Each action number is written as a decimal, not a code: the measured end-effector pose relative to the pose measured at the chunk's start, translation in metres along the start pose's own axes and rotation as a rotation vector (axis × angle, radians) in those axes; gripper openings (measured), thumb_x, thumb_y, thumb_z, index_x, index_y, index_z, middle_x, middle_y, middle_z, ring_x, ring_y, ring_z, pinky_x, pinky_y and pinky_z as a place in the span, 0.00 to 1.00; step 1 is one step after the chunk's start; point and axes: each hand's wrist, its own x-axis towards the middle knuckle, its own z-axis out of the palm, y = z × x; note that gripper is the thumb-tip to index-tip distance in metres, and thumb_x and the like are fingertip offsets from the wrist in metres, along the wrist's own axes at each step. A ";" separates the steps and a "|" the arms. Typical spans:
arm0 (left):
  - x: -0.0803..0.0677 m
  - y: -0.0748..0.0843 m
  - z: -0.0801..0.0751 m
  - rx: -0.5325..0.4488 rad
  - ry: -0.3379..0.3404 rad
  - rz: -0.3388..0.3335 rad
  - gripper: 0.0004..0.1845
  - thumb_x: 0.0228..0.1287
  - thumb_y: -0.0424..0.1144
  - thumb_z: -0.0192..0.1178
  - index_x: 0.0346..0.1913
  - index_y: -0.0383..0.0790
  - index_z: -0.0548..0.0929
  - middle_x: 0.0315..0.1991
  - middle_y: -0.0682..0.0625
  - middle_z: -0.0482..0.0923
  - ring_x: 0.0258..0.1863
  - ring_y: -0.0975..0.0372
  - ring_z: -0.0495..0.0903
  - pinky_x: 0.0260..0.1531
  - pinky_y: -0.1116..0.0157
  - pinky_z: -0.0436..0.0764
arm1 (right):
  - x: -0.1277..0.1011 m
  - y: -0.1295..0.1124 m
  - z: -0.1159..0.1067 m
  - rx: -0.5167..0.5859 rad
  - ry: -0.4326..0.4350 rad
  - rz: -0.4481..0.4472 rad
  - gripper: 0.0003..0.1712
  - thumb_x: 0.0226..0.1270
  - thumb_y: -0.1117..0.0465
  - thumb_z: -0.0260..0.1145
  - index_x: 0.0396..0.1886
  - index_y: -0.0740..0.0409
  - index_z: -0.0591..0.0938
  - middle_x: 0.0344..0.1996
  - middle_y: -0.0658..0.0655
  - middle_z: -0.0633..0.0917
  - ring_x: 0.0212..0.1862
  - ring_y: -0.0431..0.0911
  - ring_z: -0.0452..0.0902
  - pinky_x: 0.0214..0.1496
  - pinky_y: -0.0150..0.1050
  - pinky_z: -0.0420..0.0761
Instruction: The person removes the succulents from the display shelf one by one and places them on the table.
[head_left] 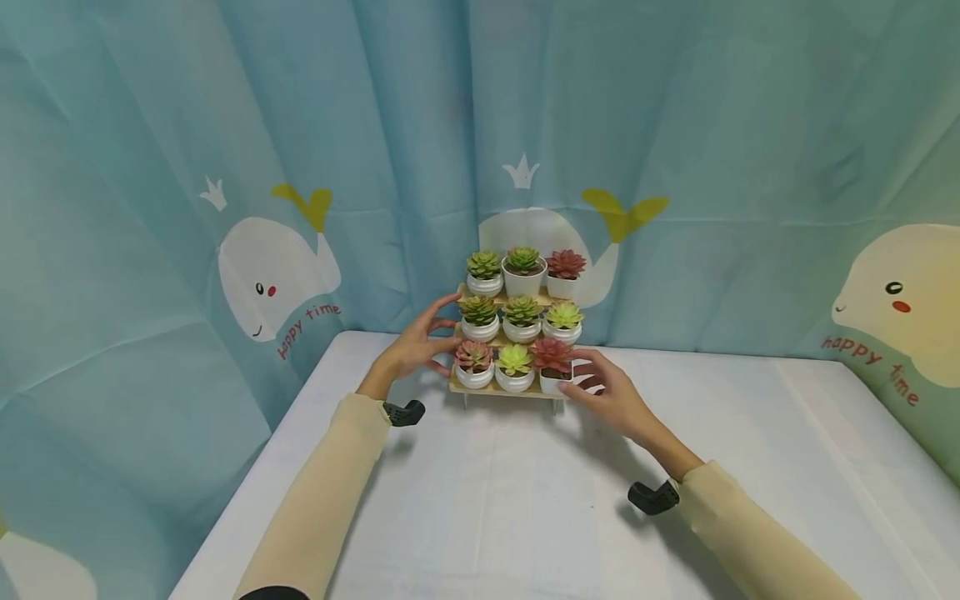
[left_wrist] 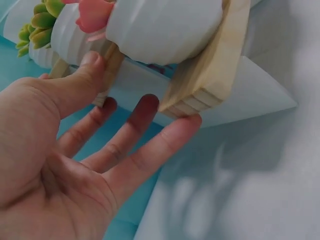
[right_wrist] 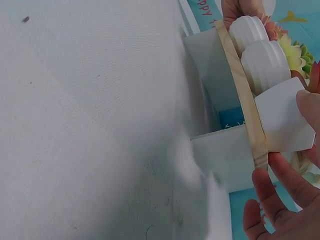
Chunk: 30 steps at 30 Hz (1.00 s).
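A three-tier wooden stand (head_left: 459, 386) with white side panels holds rows of small potted succulents. My left hand (head_left: 415, 346) is at its left end, fingers spread. In the left wrist view, the thumb rests by the middle tier and the fingertips touch the end of the lowest wooden board (left_wrist: 206, 82). My right hand (head_left: 611, 395) grips the red succulent (head_left: 552, 356) at the right of the bottom row. In the right wrist view, the thumb presses its angular white pot (right_wrist: 285, 117), with fingers at the board's end. A pink succulent (head_left: 474, 357) and a yellow-green one (head_left: 514, 361) share that row.
The stand is near the back of a table with a white cloth (head_left: 495, 500). Behind hangs a blue curtain (head_left: 405, 125) printed with whales. Dark wrist devices (head_left: 654, 498) sit on both sleeves.
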 end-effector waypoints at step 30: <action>-0.005 -0.003 0.004 0.078 -0.010 0.061 0.42 0.78 0.35 0.58 0.83 0.67 0.49 0.79 0.40 0.53 0.43 0.43 0.85 0.38 0.38 0.86 | 0.001 0.008 -0.001 0.001 0.009 -0.002 0.28 0.71 0.53 0.72 0.68 0.49 0.76 0.54 0.64 0.85 0.46 0.53 0.85 0.49 0.49 0.84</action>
